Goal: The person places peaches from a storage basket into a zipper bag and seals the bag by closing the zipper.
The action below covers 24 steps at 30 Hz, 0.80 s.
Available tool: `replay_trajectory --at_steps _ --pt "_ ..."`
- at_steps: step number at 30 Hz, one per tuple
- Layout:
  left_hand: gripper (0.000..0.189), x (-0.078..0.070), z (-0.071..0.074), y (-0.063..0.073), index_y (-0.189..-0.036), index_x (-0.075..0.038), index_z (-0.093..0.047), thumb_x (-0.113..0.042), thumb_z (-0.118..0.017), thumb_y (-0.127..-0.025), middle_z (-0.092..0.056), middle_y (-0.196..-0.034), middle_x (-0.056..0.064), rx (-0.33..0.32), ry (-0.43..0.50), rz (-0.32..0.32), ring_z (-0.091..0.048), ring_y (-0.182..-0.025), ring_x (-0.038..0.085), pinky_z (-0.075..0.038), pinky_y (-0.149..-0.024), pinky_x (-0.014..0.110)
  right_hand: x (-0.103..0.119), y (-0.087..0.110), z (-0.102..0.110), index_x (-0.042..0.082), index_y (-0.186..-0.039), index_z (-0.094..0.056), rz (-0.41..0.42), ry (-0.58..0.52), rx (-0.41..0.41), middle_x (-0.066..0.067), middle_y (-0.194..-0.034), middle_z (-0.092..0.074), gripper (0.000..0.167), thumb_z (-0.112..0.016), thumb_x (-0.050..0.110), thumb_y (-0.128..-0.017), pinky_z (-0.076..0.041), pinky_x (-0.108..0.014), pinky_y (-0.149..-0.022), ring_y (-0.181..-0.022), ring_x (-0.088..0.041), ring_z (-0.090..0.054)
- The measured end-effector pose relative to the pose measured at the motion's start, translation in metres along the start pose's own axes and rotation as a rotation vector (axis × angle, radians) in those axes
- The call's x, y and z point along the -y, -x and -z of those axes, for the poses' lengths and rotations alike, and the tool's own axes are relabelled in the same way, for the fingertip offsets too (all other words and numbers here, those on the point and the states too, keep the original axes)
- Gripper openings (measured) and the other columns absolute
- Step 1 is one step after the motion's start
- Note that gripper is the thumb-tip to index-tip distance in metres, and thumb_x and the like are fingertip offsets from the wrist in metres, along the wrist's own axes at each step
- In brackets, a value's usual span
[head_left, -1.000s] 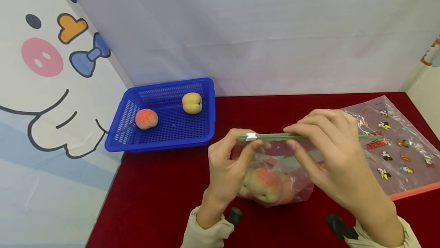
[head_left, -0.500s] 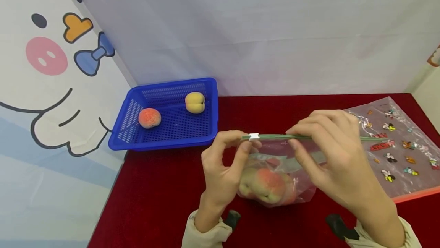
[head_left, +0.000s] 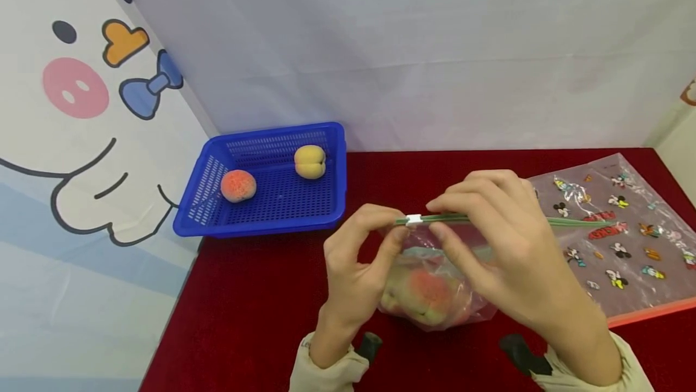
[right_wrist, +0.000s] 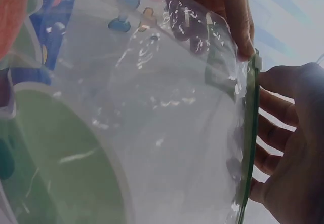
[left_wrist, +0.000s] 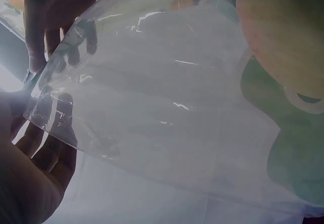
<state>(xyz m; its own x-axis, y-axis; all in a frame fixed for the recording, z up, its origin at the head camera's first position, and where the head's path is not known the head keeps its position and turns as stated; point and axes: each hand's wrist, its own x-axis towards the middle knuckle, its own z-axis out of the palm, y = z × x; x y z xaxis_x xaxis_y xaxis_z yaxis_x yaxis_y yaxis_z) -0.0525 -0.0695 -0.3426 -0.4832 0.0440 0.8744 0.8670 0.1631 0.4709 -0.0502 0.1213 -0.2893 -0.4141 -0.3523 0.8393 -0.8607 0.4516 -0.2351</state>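
Observation:
A clear slider bag (head_left: 475, 313) with several peaches (head_left: 429, 292) in its bottom stands upright on the table, held by its top. Along its mouth runs a green zip strip (head_left: 576, 221) with a white slider (head_left: 414, 218) near the left end. My left hand (head_left: 353, 265) pinches that left end beside the slider, thumb below and forefinger above. Just right of the slider, my right hand (head_left: 500, 235) pinches the strip between thumb and fingers. In the right wrist view the slider (right_wrist: 257, 62) sits between the two hands' fingertips. Peaches partly hide behind the bag's folds.
To the left, a blue basket (head_left: 261, 226) holds a reddish peach (head_left: 238, 186) and a yellow peach (head_left: 310, 162). A flat printed plastic bag (head_left: 592, 259) with a red edge lies on the right. The table (head_left: 228, 319) is dark red, with a white curtain (head_left: 435, 78) behind.
My right hand has slid left along the zip strip, closer to the slider. The strip and slider have shifted slightly right. The left hand keeps its pinch at the left end.

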Motion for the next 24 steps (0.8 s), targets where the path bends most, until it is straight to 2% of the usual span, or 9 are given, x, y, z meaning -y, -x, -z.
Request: replay_trajectory --at_steps 5,16,24 --pt "0.006 0.0007 -0.0011 -0.0002 -0.101 0.001 -0.067 -0.005 -0.066 -0.101 -0.070 -0.088 0.014 0.014 -0.017 -0.016 -0.062 -0.073 0.017 -0.054 -0.065 0.026 0.0030 -0.0039 -0.0036 0.000 -0.101 -0.073 0.037 -0.007 0.014 -0.010 -0.098 -0.073 0.035 -0.057 0.030 -0.108 -0.041 -0.040 -0.095 -0.101 -0.034 -0.061" --pt "0.010 0.0026 -0.0003 0.0006 -0.101 0.001 -0.068 -0.008 -0.065 -0.102 -0.070 -0.088 0.013 0.035 -0.051 -0.040 -0.063 -0.074 0.017 -0.056 -0.067 0.024 0.0057 -0.0056 -0.0094 0.002 -0.097 -0.073 0.068 -0.001 -0.008 -0.009 -0.096 -0.072 0.032 -0.058 0.028 -0.108 -0.041 -0.041 -0.091 -0.099 -0.033 -0.062" --pt "0.007 -0.0024 0.0061 -0.0036 -0.103 0.001 -0.066 -0.006 -0.066 -0.100 -0.069 -0.095 0.014 0.026 -0.092 -0.059 -0.064 -0.083 0.019 -0.054 -0.069 0.033 0.0071 -0.0061 -0.0094 0.004 -0.097 -0.074 0.084 0.033 0.016 -0.009 -0.096 -0.071 0.031 -0.057 0.027 -0.108 -0.041 -0.042 -0.089 -0.099 -0.033 -0.063"
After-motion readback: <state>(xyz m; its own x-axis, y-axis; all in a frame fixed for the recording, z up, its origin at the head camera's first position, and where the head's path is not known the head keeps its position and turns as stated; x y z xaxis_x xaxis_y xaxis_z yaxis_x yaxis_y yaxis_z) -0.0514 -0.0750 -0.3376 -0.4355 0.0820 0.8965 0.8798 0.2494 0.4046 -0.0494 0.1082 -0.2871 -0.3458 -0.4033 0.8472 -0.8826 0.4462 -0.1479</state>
